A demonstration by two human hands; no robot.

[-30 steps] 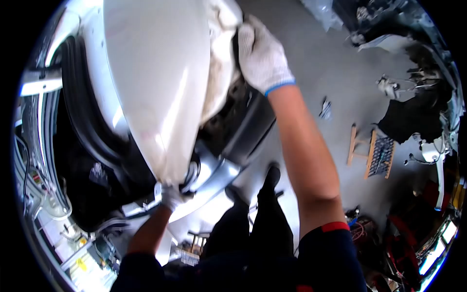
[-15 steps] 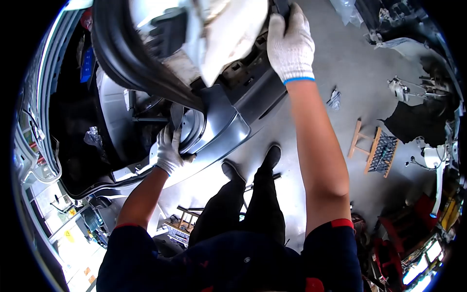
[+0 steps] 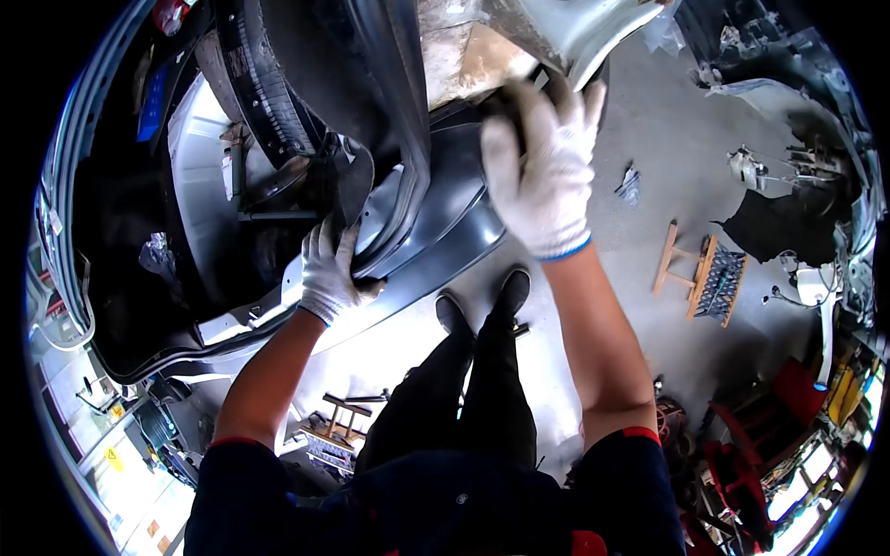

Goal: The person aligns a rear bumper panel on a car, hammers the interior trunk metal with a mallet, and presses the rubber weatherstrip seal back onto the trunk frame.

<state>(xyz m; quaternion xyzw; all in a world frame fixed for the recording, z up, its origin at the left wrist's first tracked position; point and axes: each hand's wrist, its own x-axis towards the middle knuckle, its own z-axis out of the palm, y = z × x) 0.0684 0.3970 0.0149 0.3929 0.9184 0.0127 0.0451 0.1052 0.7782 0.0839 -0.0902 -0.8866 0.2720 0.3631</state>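
Observation:
My left hand (image 3: 329, 278), in a white knit glove, is closed over the rim of the grey car body (image 3: 445, 236) beside the trunk opening. Its fingertips reach the lower end of a dark flap (image 3: 354, 185), and the thumb lies along the outer side of the rim. A black rubber seal (image 3: 399, 102) curves down to the rim just right of this hand. My right hand (image 3: 547, 171), gloved too and slightly blurred, is open with fingers spread. It appears in front of the car's rear corner, close below a pale curved panel (image 3: 593, 32); contact cannot be made out.
The dark trunk well (image 3: 139, 278) lies left, with crumpled clear plastic (image 3: 159, 255) in it. A wooden-framed stool (image 3: 714, 278) stands on the grey floor at right. Beyond are car parts, a black sheet (image 3: 779, 227) and a red chair (image 3: 779, 417).
My right hand has come off the car's far edge, moved nearer to me and spread its fingers. My left hand keeps its place on the rim. The view has shifted over the car.

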